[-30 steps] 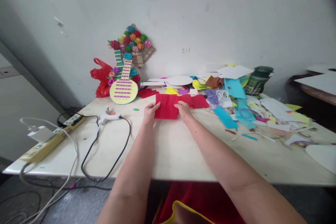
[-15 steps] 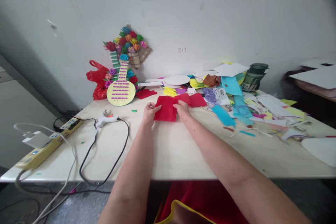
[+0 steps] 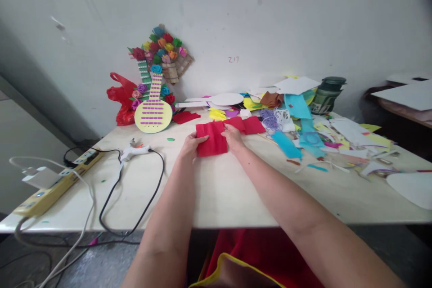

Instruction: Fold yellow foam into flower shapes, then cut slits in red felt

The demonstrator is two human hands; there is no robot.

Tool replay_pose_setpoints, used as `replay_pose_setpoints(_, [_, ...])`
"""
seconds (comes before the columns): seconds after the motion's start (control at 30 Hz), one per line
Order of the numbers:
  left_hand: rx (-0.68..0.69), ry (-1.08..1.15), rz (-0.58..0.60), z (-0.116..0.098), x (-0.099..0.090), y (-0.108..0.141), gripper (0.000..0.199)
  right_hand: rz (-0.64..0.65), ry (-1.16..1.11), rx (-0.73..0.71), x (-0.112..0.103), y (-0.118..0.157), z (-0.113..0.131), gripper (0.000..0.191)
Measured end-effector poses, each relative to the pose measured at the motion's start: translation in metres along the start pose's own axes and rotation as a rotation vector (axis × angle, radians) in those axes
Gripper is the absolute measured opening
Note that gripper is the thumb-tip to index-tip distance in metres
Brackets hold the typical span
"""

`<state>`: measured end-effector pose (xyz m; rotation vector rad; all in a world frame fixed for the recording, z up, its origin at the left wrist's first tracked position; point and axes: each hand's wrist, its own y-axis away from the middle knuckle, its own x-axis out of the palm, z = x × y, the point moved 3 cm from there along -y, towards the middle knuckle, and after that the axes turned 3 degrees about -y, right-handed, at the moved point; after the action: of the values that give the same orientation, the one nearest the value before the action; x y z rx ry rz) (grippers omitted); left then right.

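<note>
Between both hands is a roughly square piece of red crepe paper (image 3: pixel 212 139), held just above the table. My left hand (image 3: pixel 191 145) pinches its left edge, thumb on top. My right hand (image 3: pixel 232 137) grips the right edge, with the thumb at the upper right corner. Behind the right hand lies more red crepe paper (image 3: pixel 253 125) on the tabletop; whether it joins the held piece I cannot tell. Another red paper piece (image 3: pixel 186 117) lies farther back to the left.
A white hot glue gun (image 3: pixel 135 152) with a black cord lies left, near a yellow power strip (image 3: pixel 54 186). A paper guitar (image 3: pixel 153 117) with flowers leans at the wall. Paper scraps (image 3: pixel 312 137), yarn (image 3: pixel 270 119) and a dark green bottle (image 3: pixel 329 94) crowd the right side.
The view has shifted slightly. Both hands still grip the red crepe paper, whose surface now looks a little more rippled and its upper edge wider.
</note>
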<state>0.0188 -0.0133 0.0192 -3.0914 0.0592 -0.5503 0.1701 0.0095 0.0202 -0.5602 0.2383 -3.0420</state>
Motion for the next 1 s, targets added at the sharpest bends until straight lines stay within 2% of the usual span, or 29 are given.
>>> replay_pose_setpoints(0.3, [0.012, 0.019, -0.152, 0.0041, -0.0021, -0.0039, 0.036, -0.093, 0.039, 0.061, -0.0039, -0.0029, -0.0037, 0.043])
replay_pose_setpoints(0.43, [0.023, 0.029, -0.106, 0.0028, 0.0011, -0.0016, 0.042, -0.046, 0.058, 0.045, -0.0027, -0.0031, -0.0032, 0.037])
replay_pose_setpoints(0.57, [0.031, 0.004, -0.109, 0.0010, 0.0039, 0.0018, 0.049, -0.094, 0.060, 0.042, -0.0045, -0.0041, -0.0047, 0.026])
replay_pose_setpoints(0.87, [0.022, -0.014, -0.104, 0.0010, 0.0020, -0.0014, 0.043, -0.143, 0.200, -0.019, -0.0056, 0.0013, -0.0013, 0.014])
replay_pose_setpoints(1.0, [0.094, -0.013, -0.112, -0.0034, 0.0034, -0.0006, 0.041, -0.145, 0.168, -0.013, -0.0052, 0.0044, 0.0025, 0.015])
